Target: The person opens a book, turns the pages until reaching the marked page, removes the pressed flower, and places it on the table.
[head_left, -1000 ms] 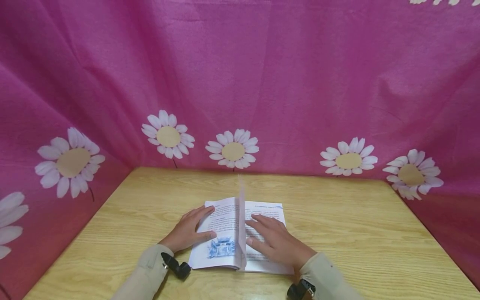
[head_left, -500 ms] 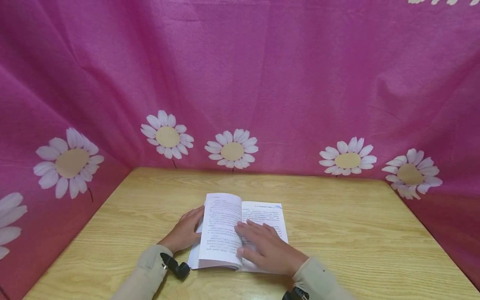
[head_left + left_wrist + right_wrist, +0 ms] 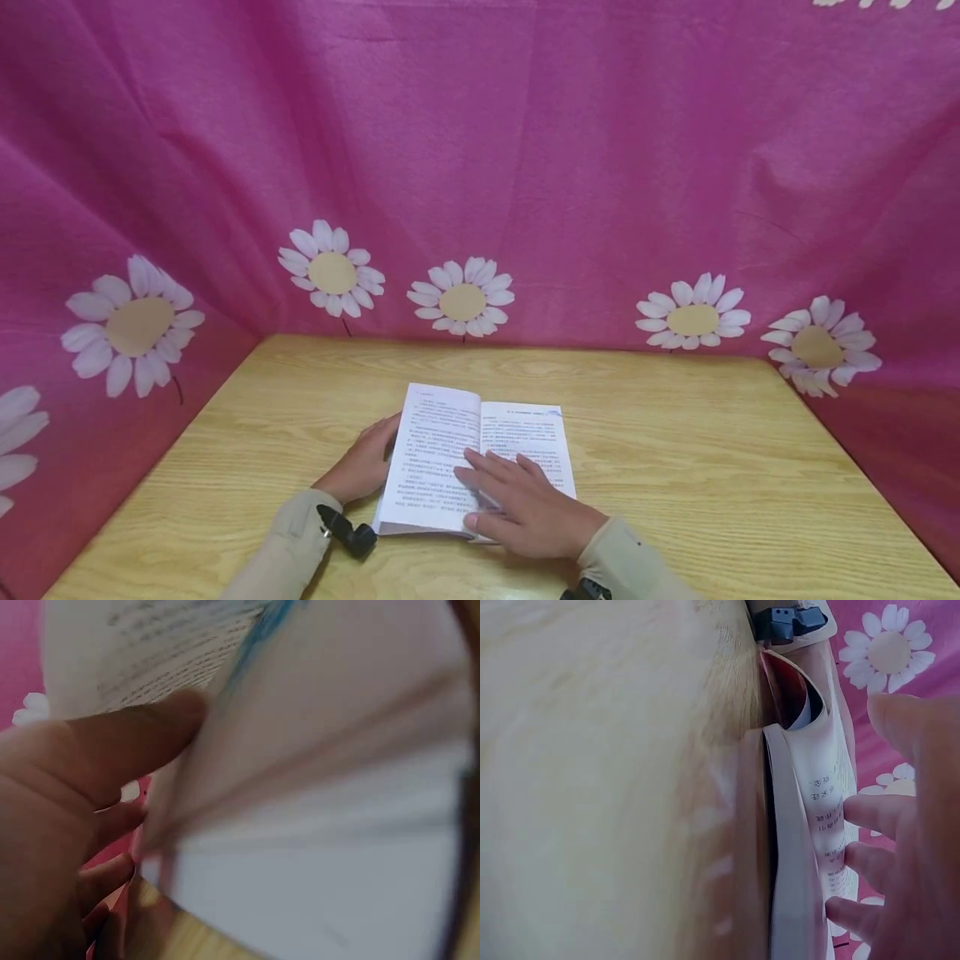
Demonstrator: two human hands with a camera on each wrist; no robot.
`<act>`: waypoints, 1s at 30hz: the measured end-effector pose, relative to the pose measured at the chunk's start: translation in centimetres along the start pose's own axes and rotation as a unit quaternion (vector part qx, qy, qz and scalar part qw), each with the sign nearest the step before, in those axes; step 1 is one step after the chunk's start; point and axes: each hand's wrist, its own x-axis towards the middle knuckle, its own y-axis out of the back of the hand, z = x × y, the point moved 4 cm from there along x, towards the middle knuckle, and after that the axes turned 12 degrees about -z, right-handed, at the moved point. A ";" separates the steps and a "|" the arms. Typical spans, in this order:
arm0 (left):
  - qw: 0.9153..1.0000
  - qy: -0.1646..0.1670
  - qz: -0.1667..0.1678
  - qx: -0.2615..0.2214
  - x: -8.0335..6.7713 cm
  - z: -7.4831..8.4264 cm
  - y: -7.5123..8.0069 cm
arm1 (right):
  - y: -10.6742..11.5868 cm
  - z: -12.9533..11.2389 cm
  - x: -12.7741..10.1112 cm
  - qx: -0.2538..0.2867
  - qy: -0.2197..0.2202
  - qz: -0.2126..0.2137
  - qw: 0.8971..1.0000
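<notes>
An open paperback book lies on the table with printed text on both pages. My left hand is at the book's left edge, and the turned page hides its fingertips in the head view. In the left wrist view the thumb reaches between the leaves against a page with a blue picture, while the other fingers are at the outer edge, so the hand grips the left side. My right hand rests across the gutter and lower right page, fingers extended. The right wrist view shows its fingertips right at the printed page.
The light wooden table extends around the book on all sides. A magenta cloth with white daisies hangs along the back and both sides. A small black camera sits on the left wrist.
The leaf that stood upright has come down on the left side, covering the picture page and my left fingertips. My right hand has slid left and slightly toward me, onto the gutter.
</notes>
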 end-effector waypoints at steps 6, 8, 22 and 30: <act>0.992 0.009 0.016 -0.122 0.0 -0.4 0.4 | -0.3 0.0 0.2 -0.011 -0.002 0.002 1.000; 0.989 0.009 0.021 -0.149 0.0 -0.5 0.5 | -0.4 0.0 0.2 -0.013 -0.001 0.002 1.000; 0.998 -0.005 -0.010 0.055 -0.1 0.0 0.1 | 0.0 -0.1 0.0 -0.011 0.004 0.008 1.000; 0.998 0.017 -0.018 0.060 -0.1 0.0 -0.1 | 0.5 0.2 -0.1 0.013 0.008 0.023 1.000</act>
